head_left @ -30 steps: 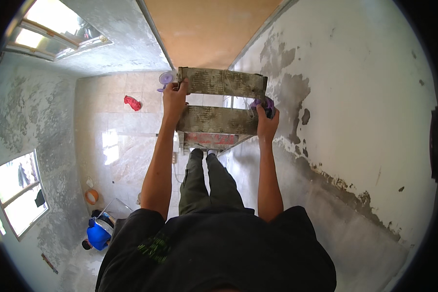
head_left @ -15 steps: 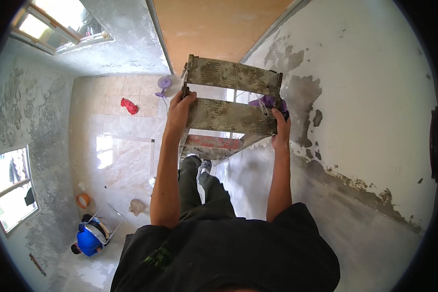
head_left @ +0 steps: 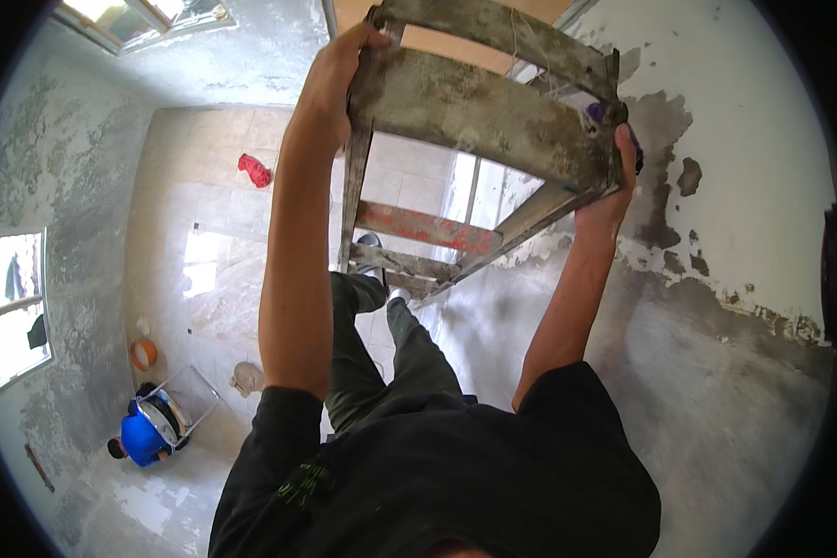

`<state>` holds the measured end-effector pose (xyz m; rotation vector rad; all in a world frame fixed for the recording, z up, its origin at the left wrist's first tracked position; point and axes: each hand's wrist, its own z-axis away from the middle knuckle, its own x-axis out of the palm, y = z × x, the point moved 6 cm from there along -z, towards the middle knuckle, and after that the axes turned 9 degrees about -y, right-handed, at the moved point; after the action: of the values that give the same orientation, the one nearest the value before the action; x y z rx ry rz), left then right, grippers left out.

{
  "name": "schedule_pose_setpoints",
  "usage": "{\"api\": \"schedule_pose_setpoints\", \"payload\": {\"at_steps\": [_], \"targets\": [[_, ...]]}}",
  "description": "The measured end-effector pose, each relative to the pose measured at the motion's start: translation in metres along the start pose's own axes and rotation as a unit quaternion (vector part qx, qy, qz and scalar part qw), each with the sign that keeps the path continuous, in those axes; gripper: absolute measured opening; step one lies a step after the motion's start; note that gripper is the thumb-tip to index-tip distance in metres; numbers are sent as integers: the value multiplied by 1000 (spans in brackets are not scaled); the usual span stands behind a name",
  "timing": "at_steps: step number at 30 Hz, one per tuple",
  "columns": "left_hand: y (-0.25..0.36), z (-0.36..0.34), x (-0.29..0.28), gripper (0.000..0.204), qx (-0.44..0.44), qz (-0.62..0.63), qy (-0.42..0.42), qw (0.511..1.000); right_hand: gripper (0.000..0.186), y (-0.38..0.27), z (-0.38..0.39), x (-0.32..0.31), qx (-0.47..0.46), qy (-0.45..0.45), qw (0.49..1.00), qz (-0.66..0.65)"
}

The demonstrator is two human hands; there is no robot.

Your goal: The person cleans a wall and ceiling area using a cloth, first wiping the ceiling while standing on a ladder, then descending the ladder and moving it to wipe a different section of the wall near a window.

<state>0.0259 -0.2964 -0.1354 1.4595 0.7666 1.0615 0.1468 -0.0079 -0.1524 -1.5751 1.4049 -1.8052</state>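
Observation:
A grimy ladder [head_left: 474, 107] with flat steps rises from below me, one lower rung [head_left: 423, 223] flecked red. My left hand [head_left: 338, 74] is closed on its top left edge. My right hand [head_left: 606, 177] grips its upper right side, beside a small purple item [head_left: 595, 113] that is partly hidden. My feet, in dark and pale footwear [head_left: 370, 244], are at the lower rungs; whether both rest on them I cannot tell.
A person in blue [head_left: 142, 437] bends beside a metal frame [head_left: 200, 400] at lower left, near an orange round object [head_left: 144, 353]. A red cloth [head_left: 254, 170] lies on tiles. A patchy wall [head_left: 744, 167] borders the right; windows [head_left: 9, 307] are at left.
The ladder's top and both hands have moved up in the view, and the steps look larger. My feet have shifted against the lower rungs. The purple fan seen earlier is now hidden.

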Motion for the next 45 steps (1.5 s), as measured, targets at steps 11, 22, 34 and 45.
{"api": "schedule_pose_setpoints", "payload": {"at_steps": [11,22,34,45], "targets": [[-7,-7,-14,29,103,122,-22,987,36,7,-7,-19,-92,68,993,-11],[-1,-15,-26,23,208,49,-17,977,41,-13,10,-18,-279,42,954,104],[41,-24,-5,31,217,4,-33,976,67,-44,20,8,-323,149,907,228],[39,1,13,36,222,8,-74,972,78,-46,17,6,-286,35,916,281]]}}
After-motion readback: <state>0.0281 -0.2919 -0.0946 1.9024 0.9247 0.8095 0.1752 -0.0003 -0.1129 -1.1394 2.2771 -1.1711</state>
